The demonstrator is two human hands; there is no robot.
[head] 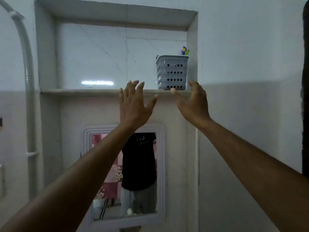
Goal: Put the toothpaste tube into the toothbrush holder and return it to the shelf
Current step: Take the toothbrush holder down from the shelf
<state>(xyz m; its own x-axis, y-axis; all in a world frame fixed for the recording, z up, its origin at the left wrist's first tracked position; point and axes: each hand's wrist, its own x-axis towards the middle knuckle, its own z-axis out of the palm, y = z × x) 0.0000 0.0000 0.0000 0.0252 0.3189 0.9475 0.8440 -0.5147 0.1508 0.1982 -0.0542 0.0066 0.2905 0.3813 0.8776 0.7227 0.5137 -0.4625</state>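
A grey perforated toothbrush holder [172, 72] stands upright at the right end of a tiled wall shelf [100, 91], close to the niche's right wall. Purple and green tips [184, 51] poke above its rim; I cannot tell whether a toothpaste tube is inside. My left hand [133, 104] is raised just below the shelf edge, left of the holder, fingers spread and empty. My right hand [192, 99] is held up under the holder's right corner, fingers apart, holding nothing and apart from the holder.
A framed mirror [125, 174] hangs on the wall below the shelf, reflecting a person in a dark shirt. A white pipe [30, 97] runs down the left wall. A dark edge [305, 81] borders the far right.
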